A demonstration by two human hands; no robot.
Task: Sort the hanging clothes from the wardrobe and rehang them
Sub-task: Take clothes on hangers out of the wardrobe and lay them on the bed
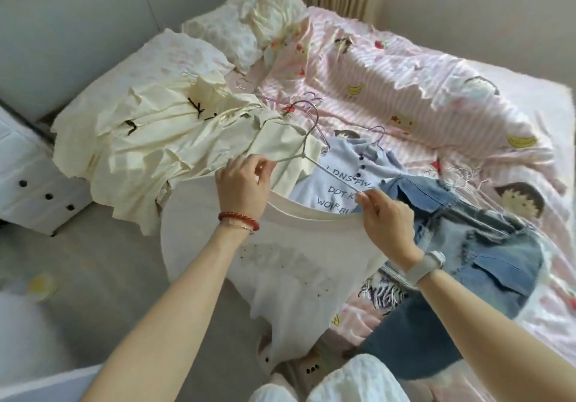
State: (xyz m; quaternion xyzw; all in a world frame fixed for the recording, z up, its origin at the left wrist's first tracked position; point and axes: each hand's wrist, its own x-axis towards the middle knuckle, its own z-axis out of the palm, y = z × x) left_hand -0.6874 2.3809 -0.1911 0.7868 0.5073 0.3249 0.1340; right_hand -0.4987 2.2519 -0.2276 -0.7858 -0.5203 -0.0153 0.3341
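Note:
A white T-shirt [299,264] with a faint print hangs in front of me over the bed's edge. Both hands hold it up at the collar. My left hand [243,183] pinches the left arm of a white wire hanger [307,160] together with the collar. My right hand [385,217] grips the hanger's right arm and the collar's right side. The hanger's hook points up and away from me. Behind it lie a light blue lettered top [339,180], cream garments [162,139], denim pieces [486,245] and loose purple hangers [299,105].
The bed [436,89] carries a pink striped cartoon quilt, with pillows [246,27] at its head. A white bedside cabinet [34,189] with dark knobs stands to the left. Grey floor [103,270] lies below left. A zebra-print cloth [383,292] peeks out under the denim.

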